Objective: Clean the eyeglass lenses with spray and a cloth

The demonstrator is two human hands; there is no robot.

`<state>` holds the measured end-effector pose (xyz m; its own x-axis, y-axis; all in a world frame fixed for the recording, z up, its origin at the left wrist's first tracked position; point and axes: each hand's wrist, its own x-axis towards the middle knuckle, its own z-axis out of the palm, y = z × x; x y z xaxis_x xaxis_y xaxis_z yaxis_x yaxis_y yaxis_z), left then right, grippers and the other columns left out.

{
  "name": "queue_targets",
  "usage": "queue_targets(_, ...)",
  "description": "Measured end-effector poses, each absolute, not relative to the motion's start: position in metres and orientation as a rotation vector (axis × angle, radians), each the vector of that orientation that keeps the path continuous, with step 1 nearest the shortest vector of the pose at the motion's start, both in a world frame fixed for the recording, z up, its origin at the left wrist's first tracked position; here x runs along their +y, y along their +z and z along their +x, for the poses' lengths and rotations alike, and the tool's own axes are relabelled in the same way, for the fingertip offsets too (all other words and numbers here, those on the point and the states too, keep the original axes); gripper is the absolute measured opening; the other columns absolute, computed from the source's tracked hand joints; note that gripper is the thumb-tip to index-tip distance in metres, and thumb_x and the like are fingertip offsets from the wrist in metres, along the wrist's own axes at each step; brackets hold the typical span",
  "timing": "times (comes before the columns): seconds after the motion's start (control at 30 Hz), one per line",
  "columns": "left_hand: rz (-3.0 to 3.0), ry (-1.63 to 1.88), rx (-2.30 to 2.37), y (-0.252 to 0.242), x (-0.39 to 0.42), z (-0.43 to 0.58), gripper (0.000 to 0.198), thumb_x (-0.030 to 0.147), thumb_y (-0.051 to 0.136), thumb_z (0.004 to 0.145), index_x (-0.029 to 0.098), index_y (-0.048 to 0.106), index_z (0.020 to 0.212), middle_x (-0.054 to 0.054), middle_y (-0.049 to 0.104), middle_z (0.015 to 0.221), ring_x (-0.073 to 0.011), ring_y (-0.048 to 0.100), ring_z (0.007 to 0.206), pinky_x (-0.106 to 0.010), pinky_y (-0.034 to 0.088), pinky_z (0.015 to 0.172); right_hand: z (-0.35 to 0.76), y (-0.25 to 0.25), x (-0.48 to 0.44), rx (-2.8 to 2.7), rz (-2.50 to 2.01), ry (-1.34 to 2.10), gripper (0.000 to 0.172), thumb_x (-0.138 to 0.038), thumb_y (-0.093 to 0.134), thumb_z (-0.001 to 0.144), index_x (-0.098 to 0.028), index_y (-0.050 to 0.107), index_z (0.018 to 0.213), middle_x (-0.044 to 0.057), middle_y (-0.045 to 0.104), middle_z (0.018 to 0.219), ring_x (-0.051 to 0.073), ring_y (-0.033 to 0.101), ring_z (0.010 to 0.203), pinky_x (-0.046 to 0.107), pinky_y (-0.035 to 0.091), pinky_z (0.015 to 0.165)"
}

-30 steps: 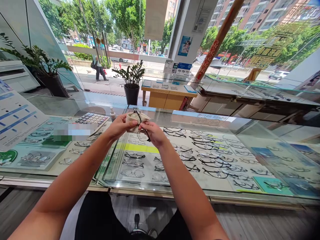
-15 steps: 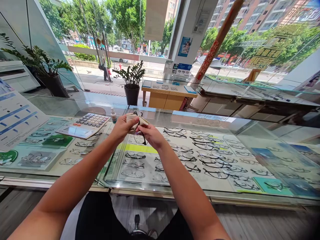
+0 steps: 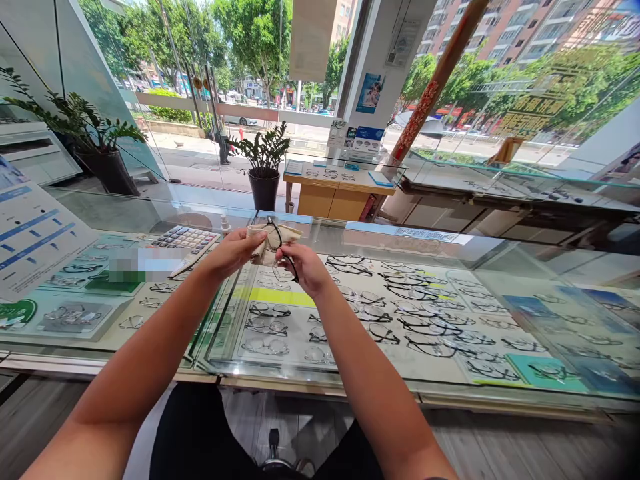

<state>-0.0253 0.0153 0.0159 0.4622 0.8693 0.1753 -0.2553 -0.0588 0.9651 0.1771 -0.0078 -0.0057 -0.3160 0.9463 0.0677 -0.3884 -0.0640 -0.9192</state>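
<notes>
Above the glass display counter (image 3: pixel 300 227) I hold a pair of dark-framed glasses (image 3: pixel 275 230) and a beige cloth (image 3: pixel 261 252). My left hand (image 3: pixel 236 249) is closed on the cloth, thumb on top, at the left side of the glasses. One dark temple arm rises in front of the cloth. My right hand (image 3: pixel 303 267) pinches the frame near its middle. A round lens hangs below the right fingers. The cloth spreads behind the glasses, and part of it is hidden by the fingers.
A calculator (image 3: pixel 186 241) and a small spray bottle (image 3: pixel 225 223) stand on the counter to the left. A printed board (image 3: pixel 35 233) leans at far left. Rows of glasses (image 3: pixel 430 325) lie under the glass. Beyond stands a potted plant (image 3: pixel 264 187).
My hands have turned the glasses, so more of the dark frame shows in front of the cloth. My left hand has shifted slightly left, and the cloth is more spread out.
</notes>
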Motion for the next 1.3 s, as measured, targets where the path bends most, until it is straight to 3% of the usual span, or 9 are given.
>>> queue_targets(0.17,1.32,1.015,0.568,0.017,0.014,-0.026,0.048,0.038,0.106,0.073,0.014,0.082,0.106,-0.009,0.082,0.094,-0.0184,0.076,0.083,-0.027,0.06,0.078,0.177,-0.006,-0.007,-1.125,-0.701,1.636,0.033,-0.046,0.097,0.065,-0.02,0.078,0.075,0.003,0.073,0.085,0.018,0.062,0.088,0.031,0.049,0.08)
queue_targets(0.3,1.318,1.023,0.579,0.017,0.011,-0.022,0.046,0.032,0.106,0.073,0.014,0.076,0.102,-0.006,0.079,0.083,-0.015,0.072,0.071,-0.024,0.057,0.069,0.174,-0.01,-0.006,-1.117,-0.686,1.683,0.035,-0.042,0.099,0.066,-0.019,0.079,0.082,0.003,0.075,0.084,0.017,0.063,0.086,0.032,0.048,0.08)
queue_targets(0.43,1.317,1.048,0.623,0.017,0.009,-0.017,0.048,0.036,0.107,0.069,0.014,0.073,0.095,-0.004,0.076,0.074,-0.0146,0.069,0.062,-0.023,0.053,0.06,0.172,-0.012,-0.006,-1.099,-0.68,1.716,0.034,-0.04,0.099,0.066,-0.019,0.081,0.086,0.003,0.076,0.084,0.017,0.063,0.085,0.032,0.048,0.079)
queue_targets(0.6,1.296,1.183,0.683,0.011,0.009,-0.008,0.052,0.044,0.108,0.066,0.014,0.073,0.091,-0.002,0.075,0.073,-0.0126,0.064,0.058,-0.023,0.051,0.057,0.172,-0.011,-0.008,-1.115,-0.67,1.703,0.034,-0.042,0.1,0.064,-0.02,0.079,0.078,0.003,0.074,0.083,0.018,0.061,0.084,0.032,0.048,0.077)
queue_targets(0.93,1.277,1.314,0.729,0.007,0.004,0.004,0.057,0.066,0.096,0.077,0.02,0.063,0.08,0.002,0.063,0.055,-0.0125,0.054,0.043,-0.024,0.039,0.043,0.167,-0.015,-0.01,-1.205,-0.637,1.69,0.038,-0.052,0.1,0.069,-0.021,0.079,0.078,0.004,0.074,0.085,0.017,0.06,0.083,0.032,0.048,0.077)
queue_targets(1.1,1.26,1.36,0.749,0.003,0.012,0.004,0.06,0.074,0.091,0.08,0.019,0.067,0.081,0.001,0.067,0.064,-0.0116,0.056,0.051,-0.025,0.044,0.05,0.165,-0.016,-0.009,-1.175,-0.641,1.682,0.041,-0.053,0.102,0.067,-0.021,0.08,0.083,0.003,0.075,0.087,0.017,0.061,0.084,0.033,0.048,0.079)
queue_targets(1.3,1.229,1.392,0.749,0.003,0.015,0.002,0.05,0.067,0.086,0.086,0.02,0.072,0.089,-0.005,0.074,0.079,-0.0249,0.076,0.086,-0.036,0.063,0.076,0.166,-0.018,-0.007,-1.164,-0.655,1.612,0.046,-0.057,0.101,0.066,-0.021,0.077,0.081,0.001,0.074,0.089,0.016,0.061,0.087,0.033,0.048,0.09)
